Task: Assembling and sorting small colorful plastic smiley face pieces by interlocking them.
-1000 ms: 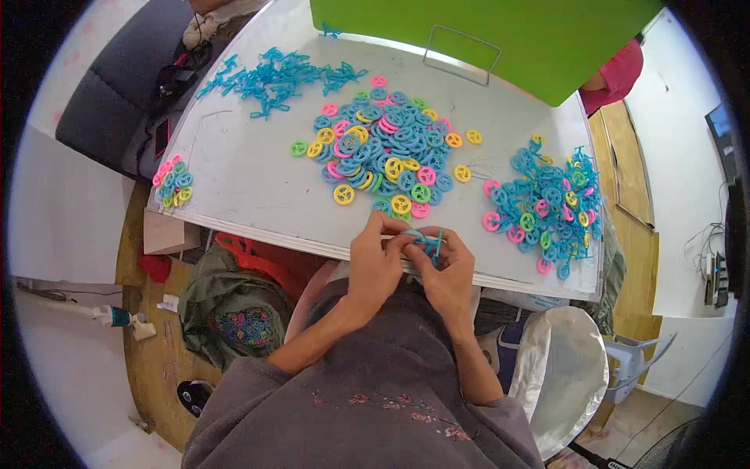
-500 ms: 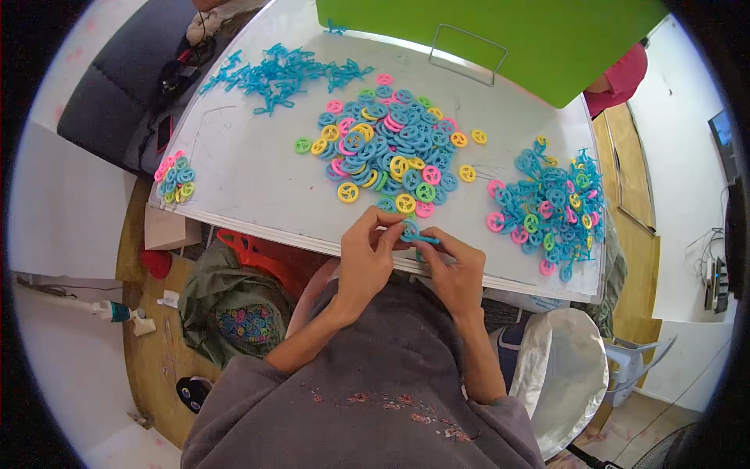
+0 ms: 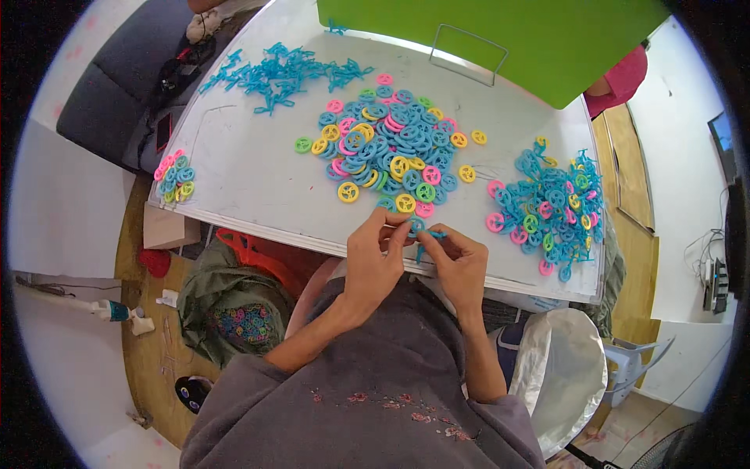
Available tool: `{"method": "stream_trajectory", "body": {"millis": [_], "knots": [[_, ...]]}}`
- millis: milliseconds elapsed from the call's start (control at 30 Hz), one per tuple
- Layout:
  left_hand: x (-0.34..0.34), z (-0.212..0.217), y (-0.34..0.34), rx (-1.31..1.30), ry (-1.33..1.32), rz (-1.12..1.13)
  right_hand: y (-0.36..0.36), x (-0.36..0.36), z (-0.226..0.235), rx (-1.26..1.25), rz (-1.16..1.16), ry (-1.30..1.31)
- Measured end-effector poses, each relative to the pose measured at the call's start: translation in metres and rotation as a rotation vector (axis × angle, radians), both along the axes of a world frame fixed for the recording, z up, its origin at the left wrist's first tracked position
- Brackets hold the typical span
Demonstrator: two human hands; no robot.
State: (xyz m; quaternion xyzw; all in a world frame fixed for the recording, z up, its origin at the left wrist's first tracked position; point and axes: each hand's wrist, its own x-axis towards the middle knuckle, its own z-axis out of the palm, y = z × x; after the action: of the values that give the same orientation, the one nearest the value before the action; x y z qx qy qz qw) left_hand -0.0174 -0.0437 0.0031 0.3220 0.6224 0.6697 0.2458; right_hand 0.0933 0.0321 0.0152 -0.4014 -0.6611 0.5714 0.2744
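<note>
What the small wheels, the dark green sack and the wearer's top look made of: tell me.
Small wheels: likely plastic, smooth-looking, in bright, even colours.
Dark green sack: plastic or cloth, unclear which; dull, crumpled folds.
Top: probably soft fabric, matte, draping in folds.

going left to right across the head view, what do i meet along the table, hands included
Small wheel pile → pile of blue parts → left hand → held blue wheel → right hand → mixed pile

I saw white walls (image 3: 673, 180), a brown wooden floor (image 3: 152, 383), a dark gray sofa (image 3: 109, 102) and a flat screen (image 3: 723, 148).
</note>
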Motion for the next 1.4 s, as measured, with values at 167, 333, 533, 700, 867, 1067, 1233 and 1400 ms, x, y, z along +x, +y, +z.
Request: {"method": "stream_trajectory", "body": {"millis": [167, 333, 533, 700, 867, 1067, 1233, 1400], "knots": [[-0.002, 0.003, -0.002, -0.091, 0.116, -0.054, -0.004, 0.003, -0.016, 0.16, -0.053, -0.007], [-0.004, -0.009, -0.001, -0.069, -0.057, -0.15, -0.001, 0.005, -0.012, 0.367, -0.064, 0.044], [-0.01, -0.003, 0.004, -0.007, -0.217, -0.127, 0.02, 0.015, 0.007, 0.032, 0.235, -0.02], [-0.016, -0.004, -0.004, -0.152, -0.353, -0.285, 0.016, 0.019, 0.017, -0.232, 0.408, 0.253], [-0.011, 0.002, -0.007, -0.229, 0.009, -0.166, 0.015, 0.018, 0.0, 0.269, 0.379, 0.085], [-0.043, -0.013, 0.002, -0.242, 0.882, 0.196, 0.018, 0.016, -0.014, 0.263, 0.141, 0.133], [-0.032, 0.006, -0.004, -0.231, 0.16, 0.032, 0.02, 0.014, -0.018, 0.3, 0.096, 0.103], [-0.025, 0.006, -0.008, -0.191, -0.156, -0.142, 0.018, 0.014, -0.015, 0.413, 0.117, 0.074]]}}
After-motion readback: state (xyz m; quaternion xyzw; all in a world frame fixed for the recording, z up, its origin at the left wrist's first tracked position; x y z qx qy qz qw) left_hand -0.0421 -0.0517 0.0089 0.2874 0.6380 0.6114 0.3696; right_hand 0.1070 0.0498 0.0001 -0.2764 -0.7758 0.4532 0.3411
